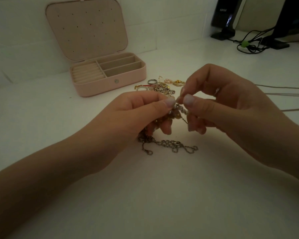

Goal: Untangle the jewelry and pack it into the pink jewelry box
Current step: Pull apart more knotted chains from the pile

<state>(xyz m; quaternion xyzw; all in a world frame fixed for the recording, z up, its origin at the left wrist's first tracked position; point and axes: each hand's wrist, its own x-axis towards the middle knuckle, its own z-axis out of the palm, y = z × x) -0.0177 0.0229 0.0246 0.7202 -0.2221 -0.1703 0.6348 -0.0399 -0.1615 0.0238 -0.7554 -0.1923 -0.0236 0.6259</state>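
- One pink box (100, 83) stands open far left on the table (162, 195), lid upright.
- Your left hand (136, 111) pinches one tangle (175, 112) at centre.
- One chain (167, 145) trails below, lying left-right.
- One loose pile (162, 86) sits behind.
- Your right hand (223, 100) pinches the tangle too.

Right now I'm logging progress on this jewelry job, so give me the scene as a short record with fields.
left hand: left hand pinches the tangled jewelry
right hand: right hand pinches the same tangle from the other side
hanging part: silver chain trails from the tangle onto the white table
waiting pile: loose jewelry pile, with rings and gold pieces, lies beyond the hands
box: pink jewelry box stands open; compartments appear empty
stage: untangling; nothing packed yet
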